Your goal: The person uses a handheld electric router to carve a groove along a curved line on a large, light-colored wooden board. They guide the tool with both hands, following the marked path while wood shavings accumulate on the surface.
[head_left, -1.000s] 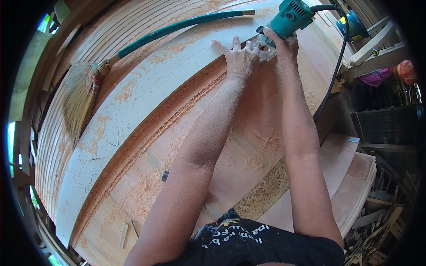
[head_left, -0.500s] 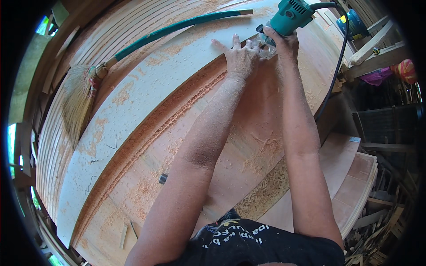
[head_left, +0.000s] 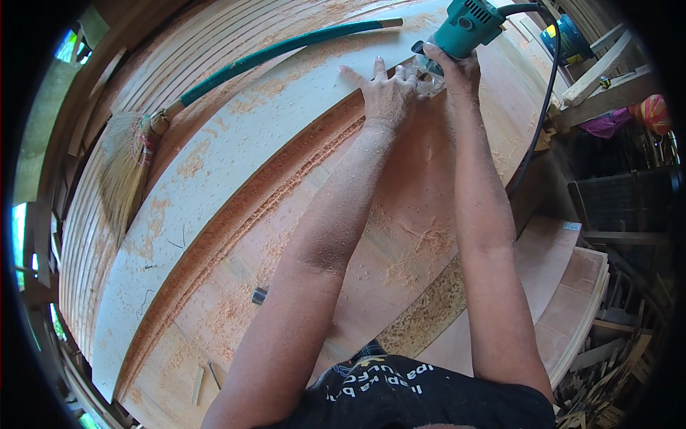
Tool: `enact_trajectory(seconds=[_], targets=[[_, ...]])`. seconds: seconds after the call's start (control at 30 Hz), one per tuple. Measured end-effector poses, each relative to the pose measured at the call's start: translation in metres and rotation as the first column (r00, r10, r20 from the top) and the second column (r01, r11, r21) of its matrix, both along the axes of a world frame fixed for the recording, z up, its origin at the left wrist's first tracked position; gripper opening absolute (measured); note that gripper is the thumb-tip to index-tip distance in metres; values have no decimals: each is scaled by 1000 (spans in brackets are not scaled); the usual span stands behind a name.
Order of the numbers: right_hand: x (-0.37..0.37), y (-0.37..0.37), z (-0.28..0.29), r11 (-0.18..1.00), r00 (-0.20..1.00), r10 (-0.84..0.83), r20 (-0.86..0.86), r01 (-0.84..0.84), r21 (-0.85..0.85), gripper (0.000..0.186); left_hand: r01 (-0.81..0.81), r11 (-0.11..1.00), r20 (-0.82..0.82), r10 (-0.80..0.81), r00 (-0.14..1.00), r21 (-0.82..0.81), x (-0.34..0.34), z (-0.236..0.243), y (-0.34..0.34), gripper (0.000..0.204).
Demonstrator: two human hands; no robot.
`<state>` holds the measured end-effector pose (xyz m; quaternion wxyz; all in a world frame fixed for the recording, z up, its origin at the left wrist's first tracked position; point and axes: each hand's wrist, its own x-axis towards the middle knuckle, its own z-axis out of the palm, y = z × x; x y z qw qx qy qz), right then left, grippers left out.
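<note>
My right hand [head_left: 461, 71] is wrapped round the lower body of a green trim router [head_left: 468, 30], which stands at the far end of a curved cut. Beside it, my left hand [head_left: 388, 96] lies palm down with fingers spread over the edge of a pale curved template board [head_left: 179, 189]. Its right-hand fingers reach the router's clear base piece [head_left: 431, 84]; their tips are partly hidden there. Along the template's inner edge runs a groove filled with reddish shavings [head_left: 243, 207]. Below it spreads a wooden panel [head_left: 250, 286], strewn with sawdust. The router's bit is hidden.
A broom [head_left: 132, 168] with a green handle lies across the template and the ridged wood behind. The router's black cord [head_left: 543, 114] hangs down at the right. A small dark cylinder [head_left: 259, 295] rests by my left forearm. Curved panels [head_left: 572, 300] are stacked at right.
The broom has slid slightly left and toward me. Small dark strands on the template have shifted. Both hands and the router stay almost in place.
</note>
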<state>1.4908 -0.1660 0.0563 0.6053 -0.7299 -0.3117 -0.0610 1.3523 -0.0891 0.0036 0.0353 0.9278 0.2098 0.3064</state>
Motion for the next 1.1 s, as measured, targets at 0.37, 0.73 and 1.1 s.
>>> enact_trajectory(seconds=[0.37, 0.73, 1.1], targets=[[10, -1, 1, 998, 997, -62, 55, 63, -12, 65, -3, 1000, -65, 3, 998, -4, 6, 9, -6, 46], [23, -4, 0, 997, 998, -50, 22, 52, -51, 75, 15, 1000, 1, -15, 1000, -11, 16, 4, -5, 34], [28, -5, 0, 994, 997, -76, 28, 78, -70, 79, 22, 999, 7, -22, 1000, -24, 24, 3, -6, 39]])
